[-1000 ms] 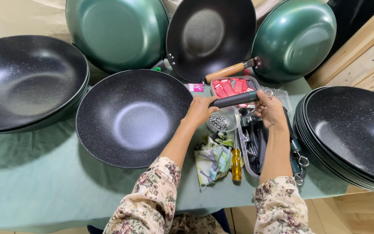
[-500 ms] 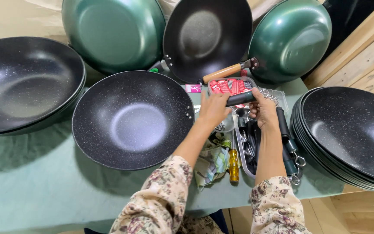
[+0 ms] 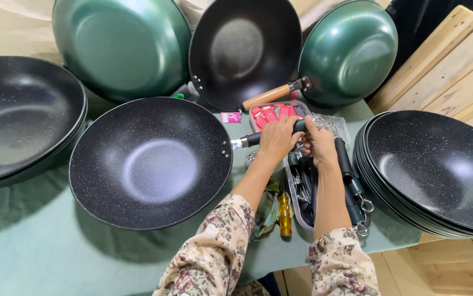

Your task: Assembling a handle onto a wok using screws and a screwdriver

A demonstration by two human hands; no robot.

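Both my left hand and right hand clamp the dark handle already seated on the speckled black wok, fastening apparently unfinished.

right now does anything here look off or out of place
Nothing looks damaged or spilled. The speckled black wok lies flat on the green cloth while both hands, left hand and right hand, grip its dark handle. The tray of loose parts beneath is cluttered.
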